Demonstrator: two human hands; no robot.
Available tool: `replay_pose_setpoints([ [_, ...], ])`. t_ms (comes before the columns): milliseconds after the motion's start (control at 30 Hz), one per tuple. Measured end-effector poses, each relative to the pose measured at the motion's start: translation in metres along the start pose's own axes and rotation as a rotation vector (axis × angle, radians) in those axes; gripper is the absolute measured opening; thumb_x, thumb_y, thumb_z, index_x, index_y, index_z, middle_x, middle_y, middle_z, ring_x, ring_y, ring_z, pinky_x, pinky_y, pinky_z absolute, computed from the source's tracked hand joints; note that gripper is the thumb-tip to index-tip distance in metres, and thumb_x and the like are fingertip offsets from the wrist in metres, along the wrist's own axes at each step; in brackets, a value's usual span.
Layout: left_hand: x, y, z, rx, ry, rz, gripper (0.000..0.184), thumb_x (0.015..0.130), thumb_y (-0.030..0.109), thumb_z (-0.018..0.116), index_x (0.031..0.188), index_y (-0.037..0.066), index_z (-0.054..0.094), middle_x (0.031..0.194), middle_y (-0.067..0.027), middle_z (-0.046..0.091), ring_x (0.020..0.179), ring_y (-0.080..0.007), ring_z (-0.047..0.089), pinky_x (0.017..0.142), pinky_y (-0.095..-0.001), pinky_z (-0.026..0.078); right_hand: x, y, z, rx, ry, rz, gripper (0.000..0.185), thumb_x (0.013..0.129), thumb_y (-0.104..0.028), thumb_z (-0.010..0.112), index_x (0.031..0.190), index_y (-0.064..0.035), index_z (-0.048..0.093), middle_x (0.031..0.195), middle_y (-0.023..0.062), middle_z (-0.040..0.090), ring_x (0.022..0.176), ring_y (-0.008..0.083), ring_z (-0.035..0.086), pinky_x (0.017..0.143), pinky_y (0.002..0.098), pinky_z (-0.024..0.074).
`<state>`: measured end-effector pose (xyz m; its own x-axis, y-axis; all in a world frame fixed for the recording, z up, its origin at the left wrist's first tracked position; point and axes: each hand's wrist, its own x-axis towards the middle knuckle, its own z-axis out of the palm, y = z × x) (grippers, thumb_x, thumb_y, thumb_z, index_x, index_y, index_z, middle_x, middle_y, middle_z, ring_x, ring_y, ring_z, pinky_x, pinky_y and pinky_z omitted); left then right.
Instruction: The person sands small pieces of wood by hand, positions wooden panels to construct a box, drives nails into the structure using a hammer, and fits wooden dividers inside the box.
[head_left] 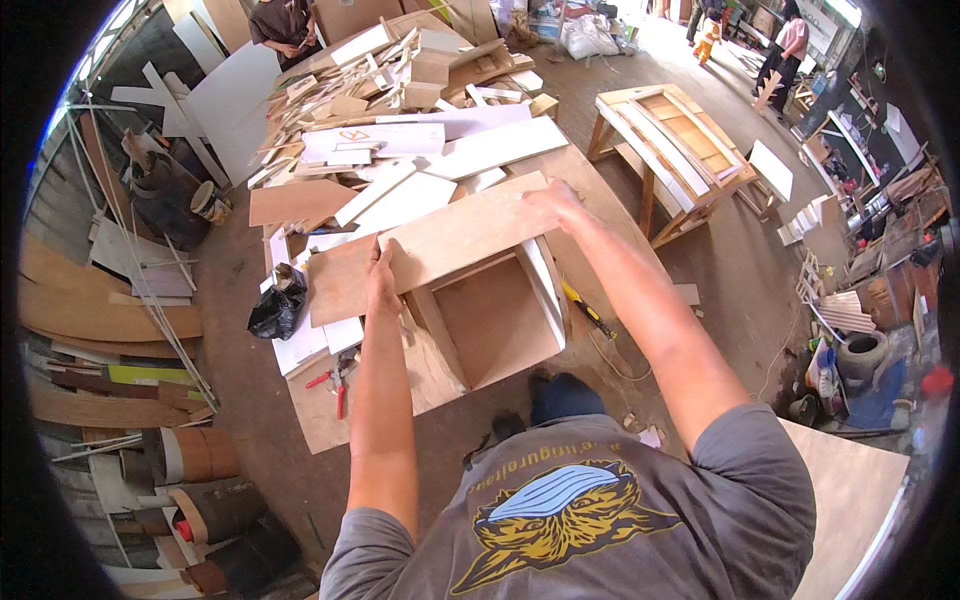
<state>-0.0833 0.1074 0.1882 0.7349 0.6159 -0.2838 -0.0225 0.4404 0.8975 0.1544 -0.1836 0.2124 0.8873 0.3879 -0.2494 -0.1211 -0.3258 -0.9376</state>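
Observation:
My left hand (381, 278) and my right hand (552, 205) are closed on opposite ends of a long, thin plywood board (462, 230). The board lies slantwise over the far side of an open wooden box frame (500, 320), whose brown bottom panel shows inside. I cannot tell whether the board touches the frame. Just left of my left hand is another flat plywood piece (338, 280). Red-handled pliers (340, 385) lie at the table's near left, and a black plastic bag (278, 304) sits beyond them. A yellow-and-black tool (588, 308) lies right of the frame.
Wood offcuts (370, 85) and white panels (500, 148) cover the far part of the worktable (610, 225). Another person (285, 28) stands behind the pile. A wooden stand (670, 150) holds framed panels to the right. Curved sheets (100, 295) lean along the left wall.

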Motion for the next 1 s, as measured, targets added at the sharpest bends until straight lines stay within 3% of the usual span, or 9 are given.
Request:
replay_pose_setpoints([
  [133, 0.005, -0.001, -0.007, -0.009, -0.041, 0.013, 0.045, 0.109, 0.018, 0.052, 0.154, 0.016, 0.049, 0.137, -0.0048, 0.065, 0.115, -0.0206, 0.066, 0.093, -0.0385, 0.059, -0.023, 0.004, 0.000, -0.001, 0.095, 0.005, 0.051, 0.085, -0.018, 0.079, 0.128, 0.0057, 0.064, 0.117, 0.0153, 0.072, 0.100, 0.0238, 0.071, 0.088, 0.0400, 0.0563],
  [233, 0.028, 0.006, -0.008, 0.007, -0.013, -0.041, 0.045, 0.109, 0.017, 0.052, 0.154, 0.013, 0.049, 0.134, -0.0057, 0.066, 0.112, -0.0215, 0.068, 0.092, -0.0381, 0.060, -0.014, -0.017, -0.012, 0.128, -0.006, -0.029, 0.038, 0.082, -0.013, 0.077, 0.117, 0.0036, 0.071, 0.103, 0.0131, 0.075, 0.092, 0.0226, 0.072, 0.081, 0.0370, 0.0566],
  [333, 0.028, 0.045, 0.015, -0.044, -0.009, 0.020, 0.041, 0.109, 0.017, 0.051, 0.150, 0.012, 0.053, 0.133, -0.0070, 0.067, 0.110, -0.0221, 0.069, 0.090, -0.0381, 0.061, 0.015, -0.054, -0.017, 0.179, -0.009, -0.205, 0.039, 0.083, -0.014, 0.076, 0.117, 0.0036, 0.070, 0.102, 0.0133, 0.075, 0.091, 0.0231, 0.071, 0.082, 0.0354, 0.0563],
  [433, 0.016, 0.086, 0.041, -0.049, 0.057, 0.048, 0.039, 0.109, 0.016, 0.051, 0.147, 0.010, 0.056, 0.131, -0.0082, 0.068, 0.109, -0.0225, 0.069, 0.089, -0.0394, 0.061, 0.008, -0.107, -0.026, 0.006, -0.010, -0.297, 0.044, 0.087, -0.019, 0.076, 0.123, 0.0042, 0.068, 0.111, 0.0134, 0.073, 0.101, 0.0207, 0.069, 0.087, 0.0375, 0.0551],
  [567, 0.002, 0.097, 0.049, -0.028, 0.003, 0.083, 0.040, 0.108, 0.015, 0.052, 0.147, 0.009, 0.055, 0.130, -0.0086, 0.068, 0.109, -0.0231, 0.070, 0.090, -0.0410, 0.061, 0.029, -0.093, -0.029, -0.063, -0.008, -0.294, 0.044, 0.084, -0.020, 0.078, 0.121, 0.0019, 0.069, 0.110, 0.0134, 0.074, 0.101, 0.0205, 0.070, 0.088, 0.0369, 0.0561],
  [633, 0.001, 0.080, 0.036, 0.030, 0.083, 0.107, 0.040, 0.108, 0.017, 0.053, 0.147, 0.007, 0.056, 0.131, -0.0079, 0.068, 0.112, -0.0214, 0.068, 0.093, -0.0385, 0.059, 0.017, -0.078, -0.021, -0.197, -0.001, -0.290, 0.047, 0.083, -0.022, 0.079, 0.122, 0.0011, 0.069, 0.111, 0.0141, 0.075, 0.100, 0.0216, 0.071, 0.090, 0.0368, 0.0567],
  [700, -0.001, 0.054, 0.021, 0.082, 0.073, 0.141, 0.040, 0.109, 0.018, 0.054, 0.147, 0.007, 0.056, 0.132, -0.0074, 0.068, 0.113, -0.0202, 0.067, 0.094, -0.0367, 0.057, -0.010, -0.066, -0.017, -0.183, -0.014, -0.201, 0.059, 0.083, -0.021, 0.079, 0.135, 0.0007, 0.063, 0.123, 0.0181, 0.072, 0.112, 0.0255, 0.069, 0.098, 0.0375, 0.0546],
  [800, -0.001, 0.014, 0.000, 0.063, 0.104, 0.006, 0.041, 0.109, 0.021, 0.056, 0.147, 0.008, 0.057, 0.133, -0.0055, 0.067, 0.113, -0.0180, 0.065, 0.094, -0.0339, 0.055, -0.024, -0.027, -0.006, -0.250, 0.085, -0.167, 0.071, 0.085, -0.018, 0.078, 0.148, 0.0010, 0.051, 0.137, 0.0202, 0.065, 0.125, 0.0290, 0.064, 0.106, 0.0389, 0.0505],
  [1000, 0.000, -0.029, -0.012, 0.136, 0.084, 0.137, 0.048, 0.107, 0.026, 0.061, 0.152, 0.011, 0.055, 0.144, -0.0046, 0.063, 0.125, -0.0161, 0.060, 0.107, -0.0326, 0.046, -0.022, 0.021, -0.008, -0.254, 0.134, -0.247, 0.079, 0.088, -0.023, 0.077, 0.158, -0.0125, 0.042, 0.150, 0.0233, 0.055, 0.137, 0.0364, 0.056, 0.117, 0.0440, 0.0434],
])
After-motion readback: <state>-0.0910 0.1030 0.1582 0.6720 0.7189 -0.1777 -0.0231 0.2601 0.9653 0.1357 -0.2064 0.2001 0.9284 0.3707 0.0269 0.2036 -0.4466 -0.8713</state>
